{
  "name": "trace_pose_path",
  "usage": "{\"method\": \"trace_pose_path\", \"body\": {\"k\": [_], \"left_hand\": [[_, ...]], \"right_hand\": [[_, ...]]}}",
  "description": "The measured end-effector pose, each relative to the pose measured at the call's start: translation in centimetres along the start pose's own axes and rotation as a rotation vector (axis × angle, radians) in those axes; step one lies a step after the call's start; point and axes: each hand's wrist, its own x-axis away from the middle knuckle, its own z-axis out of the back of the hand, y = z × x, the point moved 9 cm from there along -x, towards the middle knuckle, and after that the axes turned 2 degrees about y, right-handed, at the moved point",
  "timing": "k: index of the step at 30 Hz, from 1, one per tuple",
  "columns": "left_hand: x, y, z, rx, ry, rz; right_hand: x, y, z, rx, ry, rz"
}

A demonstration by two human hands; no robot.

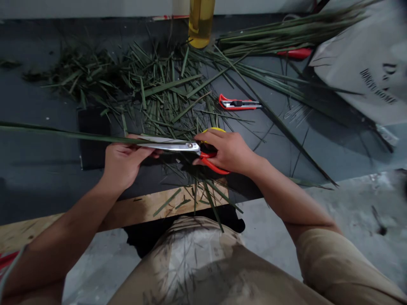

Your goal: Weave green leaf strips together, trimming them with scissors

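My left hand (125,159) is closed around a long green leaf strip (63,132), which stretches off to the left edge. In my right hand (230,150) is a pair of scissors (181,146) with red and yellow handles. The scissor blades point left along the strip, slightly parted, their tips by my left fingers. A pile of cut green leaf pieces (165,89) lies just beyond both hands. Past my right hand rests a red utility knife (240,103) on the dark table.
A bottle of yellow liquid (201,25) stands at the back. Bundled long leaves (280,36) and a pale printed bag (365,63) lie at the back right. The table's wooden front edge (140,208) carries several loose clippings. A dark flat rectangle (92,140) lies beside my left hand.
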Motion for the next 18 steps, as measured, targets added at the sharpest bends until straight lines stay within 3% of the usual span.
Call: {"method": "trace_pose_path", "body": {"k": [5, 18], "left_hand": [[0.11, -0.62, 0.26, -0.083, -0.047, -0.007], [0.61, -0.14, 0.76, -0.063, 0.031, -0.031]], "right_hand": [[0.02, -0.14, -0.13, -0.016, -0.007, -0.002], [-0.02, -0.63, 0.44, -0.031, -0.035, 0.006]]}}
